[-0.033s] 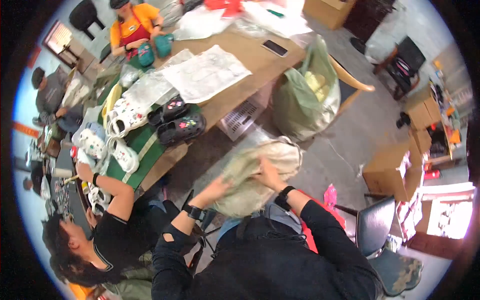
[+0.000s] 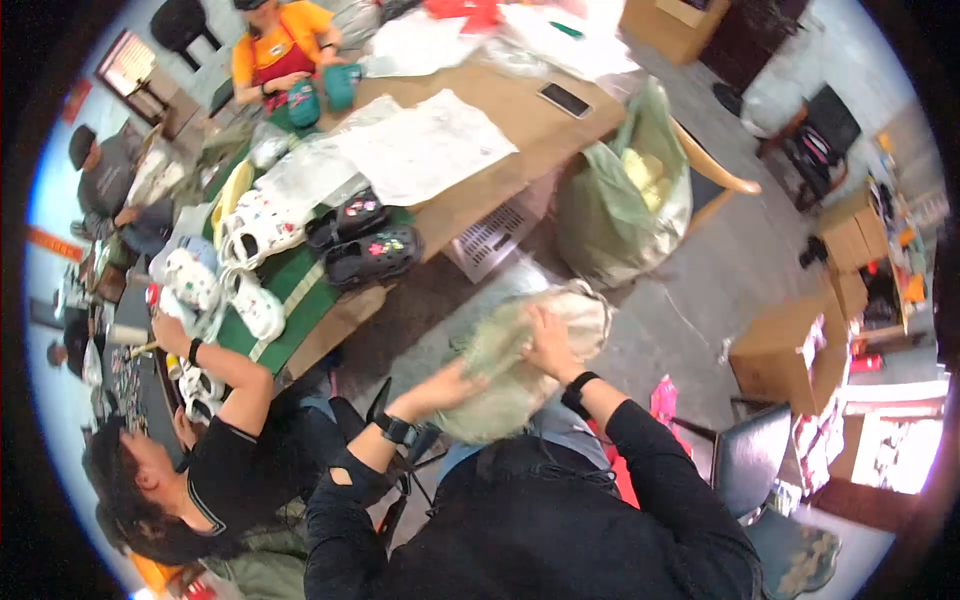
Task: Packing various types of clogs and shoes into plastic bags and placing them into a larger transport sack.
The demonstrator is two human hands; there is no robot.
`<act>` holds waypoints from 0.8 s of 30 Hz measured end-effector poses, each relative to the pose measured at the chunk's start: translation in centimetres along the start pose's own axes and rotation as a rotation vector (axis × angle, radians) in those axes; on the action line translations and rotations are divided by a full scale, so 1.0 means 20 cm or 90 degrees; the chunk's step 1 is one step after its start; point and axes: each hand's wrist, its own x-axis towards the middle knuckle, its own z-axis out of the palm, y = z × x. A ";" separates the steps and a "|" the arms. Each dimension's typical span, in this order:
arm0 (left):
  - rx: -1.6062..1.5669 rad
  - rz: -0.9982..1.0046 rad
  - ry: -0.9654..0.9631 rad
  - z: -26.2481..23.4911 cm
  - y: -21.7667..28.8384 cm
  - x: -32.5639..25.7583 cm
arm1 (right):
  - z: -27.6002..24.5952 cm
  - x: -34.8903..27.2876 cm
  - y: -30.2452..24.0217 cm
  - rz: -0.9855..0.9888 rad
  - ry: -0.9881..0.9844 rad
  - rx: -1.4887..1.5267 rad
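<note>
A pale beige-green cloth-like sack (image 2: 510, 370) lies bunched over my lap. My right hand (image 2: 553, 345) grips its upper side, fingers bent into the material. At the sack's left side is my left hand (image 2: 447, 388), touching the fabric; its fingers are smeared by motion and partly lost against the folds. What the sack contains, if anything, is hidden.
Clogs in white (image 2: 255, 305) and black (image 2: 375, 255) stand on the table with papers (image 2: 430, 150) and a phone (image 2: 565, 99). An open green sack (image 2: 620, 215) holds pale yellow pieces. A co-worker (image 2: 235, 470) sits at my left; a chair (image 2: 750, 455) stands right.
The view has shifted slightly. My right hand's fingers lie a little differently on the sack, and my left hand has moved slightly along its side.
</note>
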 end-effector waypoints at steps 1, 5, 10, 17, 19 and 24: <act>0.027 0.064 -0.066 0.01 -0.01 -0.03 | -0.02 0.06 -0.02 -0.042 -0.057 -0.052; -0.017 0.111 -0.187 -0.10 0.05 -0.12 | 0.13 0.21 0.08 -0.313 -0.487 -0.249; 0.121 -0.026 0.250 -0.33 -0.35 -0.26 | -0.02 0.64 0.08 -0.022 -0.459 0.146; 0.244 -0.314 0.502 -0.30 -0.77 -0.20 | 0.02 1.01 -0.06 -0.295 -0.705 -0.041; 0.295 -0.323 0.538 -0.27 -0.75 -0.16 | 0.10 1.10 -0.06 0.001 -0.714 0.543; 0.237 -0.064 0.737 -0.30 -0.35 0.12 | 0.07 1.10 -0.44 0.208 -1.023 0.628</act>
